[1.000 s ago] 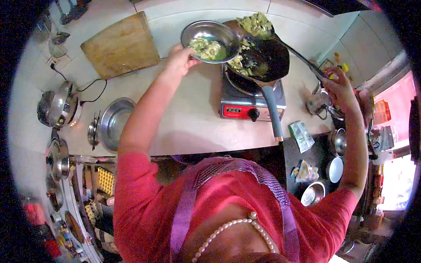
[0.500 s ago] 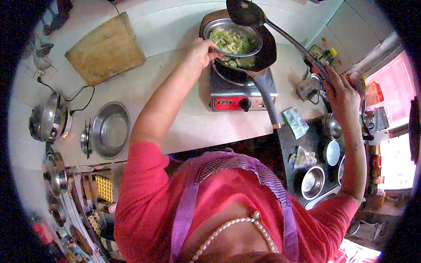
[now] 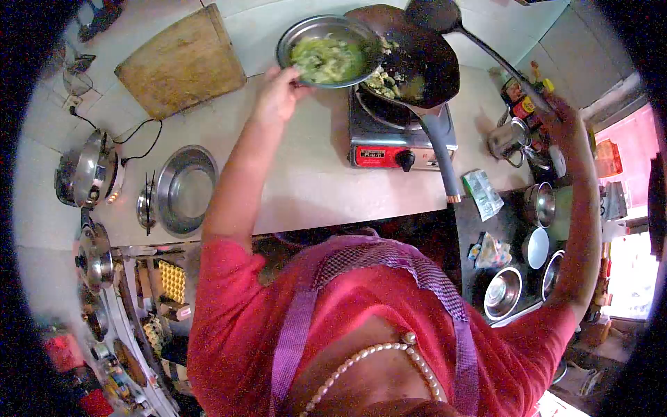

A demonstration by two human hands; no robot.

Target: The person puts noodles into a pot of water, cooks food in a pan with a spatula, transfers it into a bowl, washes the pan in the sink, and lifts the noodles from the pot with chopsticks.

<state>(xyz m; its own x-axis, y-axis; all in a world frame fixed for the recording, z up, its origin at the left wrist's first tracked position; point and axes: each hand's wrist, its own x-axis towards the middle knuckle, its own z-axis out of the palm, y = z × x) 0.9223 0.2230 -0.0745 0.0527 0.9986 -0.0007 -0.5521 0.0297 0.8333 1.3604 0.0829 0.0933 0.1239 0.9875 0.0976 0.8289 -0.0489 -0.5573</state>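
My left hand grips the near-left rim of a metal bowl holding chopped green and pale yellow food. The bowl hangs tilted beside the left edge of a dark wok. Some pale food pieces lie on the wok's left side. The wok rests on a gas stove, its grey handle pointing toward me. My right hand is closed around the handle of a black ladle, whose head is raised over the wok's far right edge.
A wooden board leans on the back wall. To the left are a metal basin and a small dish with chopsticks. On the right stand a metal mug, a packet and several bowls.
The metal bowl has moved left from over the wok to beside it, in my left hand. Food pieces now show in the wok. The ladle stays raised in my right hand.
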